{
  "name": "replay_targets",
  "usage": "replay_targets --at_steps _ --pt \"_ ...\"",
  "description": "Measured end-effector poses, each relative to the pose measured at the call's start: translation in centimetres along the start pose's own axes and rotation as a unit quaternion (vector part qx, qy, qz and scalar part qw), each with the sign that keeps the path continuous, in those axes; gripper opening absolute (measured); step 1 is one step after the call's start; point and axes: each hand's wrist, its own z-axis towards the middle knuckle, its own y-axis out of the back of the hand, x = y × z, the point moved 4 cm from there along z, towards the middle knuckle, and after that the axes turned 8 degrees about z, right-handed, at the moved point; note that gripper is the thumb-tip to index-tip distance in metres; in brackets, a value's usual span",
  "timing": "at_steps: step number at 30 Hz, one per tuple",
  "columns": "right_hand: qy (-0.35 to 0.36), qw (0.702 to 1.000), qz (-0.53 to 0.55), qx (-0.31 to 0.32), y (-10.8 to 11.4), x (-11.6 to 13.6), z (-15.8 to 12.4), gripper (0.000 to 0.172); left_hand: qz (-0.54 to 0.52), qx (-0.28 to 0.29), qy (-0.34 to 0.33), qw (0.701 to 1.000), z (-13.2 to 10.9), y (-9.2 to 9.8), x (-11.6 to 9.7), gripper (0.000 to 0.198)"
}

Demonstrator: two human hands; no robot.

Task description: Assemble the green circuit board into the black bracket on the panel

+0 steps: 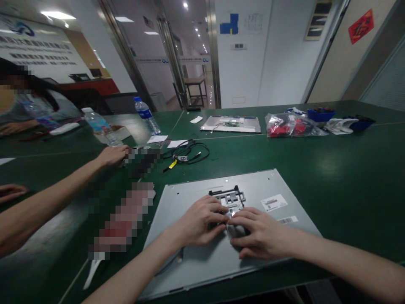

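A grey metal display panel [190, 202] lies back-up on the green table in front of me. A black plastic bracket [229, 196] sits at its middle, with white barcode labels [274, 202] to the right. My left hand [199, 221] and my right hand [256, 232] rest together on the panel just below the bracket. Their fingers are curled and pressed onto a small part between them that I cannot make out.
A co-worker's arm [53, 198] reaches across from the left to a blurred object. Black cables [190, 152], two water bottles [145, 114], a second panel [232, 123], a bag of red parts [291, 125] and a blue tray [319, 114] lie farther back.
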Motion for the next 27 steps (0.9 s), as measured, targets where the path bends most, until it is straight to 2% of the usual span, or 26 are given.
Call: replay_targets --at_steps 5,11,18,27 --pt "0.023 1.0 -0.005 -0.006 -0.01 0.3 0.05 0.033 0.001 -0.002 -0.002 1.0 0.13 0.19 -0.1 0.017" --pt "-0.021 0.999 -0.025 -0.028 -0.09 -0.16 -0.08 0.04 0.0 -0.01 -0.004 1.0 -0.06 -0.02 -0.02 0.019" --pt "-0.052 0.997 -0.033 -0.054 -0.08 -0.58 -0.07 0.036 -0.004 0.008 -0.004 1.0 0.11 0.21 -0.22 0.02" --pt "-0.079 0.995 -0.017 -0.049 -0.11 -0.58 -0.19 0.033 -0.005 -0.013 -0.007 1.0 0.12 0.25 -0.24 0.019"
